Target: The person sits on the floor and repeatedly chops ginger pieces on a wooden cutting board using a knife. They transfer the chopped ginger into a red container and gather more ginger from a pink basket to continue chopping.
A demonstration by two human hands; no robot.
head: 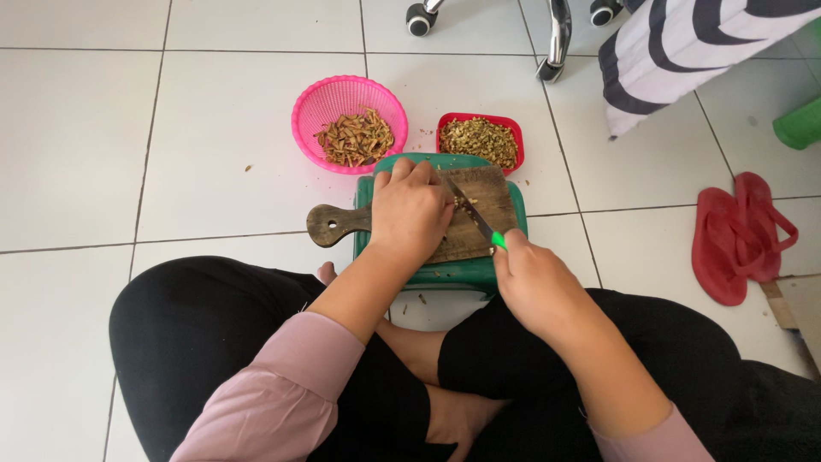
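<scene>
Floor (pixel 214 128): white tiles | left hand (pixel 410 210) pressing pieces on board (pixel 492 192) | right hand (pixel 534 287) gripping knife (pixel 475 218)

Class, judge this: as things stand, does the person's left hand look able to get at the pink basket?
Probably yes. The left hand rests on the wooden board, and the pink basket sits just beyond it on the floor with nothing between them.

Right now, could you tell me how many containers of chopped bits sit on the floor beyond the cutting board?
2: a round pink basket at the board's far left, and a red tub to its right. None looks hidden.
</scene>
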